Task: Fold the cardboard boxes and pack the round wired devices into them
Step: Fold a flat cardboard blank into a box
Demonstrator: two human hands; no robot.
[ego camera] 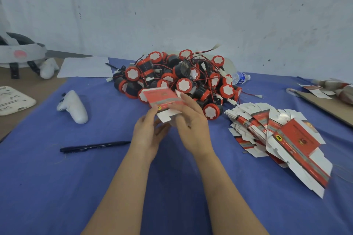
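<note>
Cardboard box [162, 99], held above the tabletop [57, 187] just near of the round wired devices [172, 77]. The left grip [147, 133] pinches its near-left corner. The right grip [193, 124], fingers straight, presses its right side.

Blue cloth [57, 187]; black devices [184, 85] with red rims, white faces, red wires; red-and-white boxes [298, 145] with grey stripes; white controller [73, 107]; black pen [93, 146].
</note>
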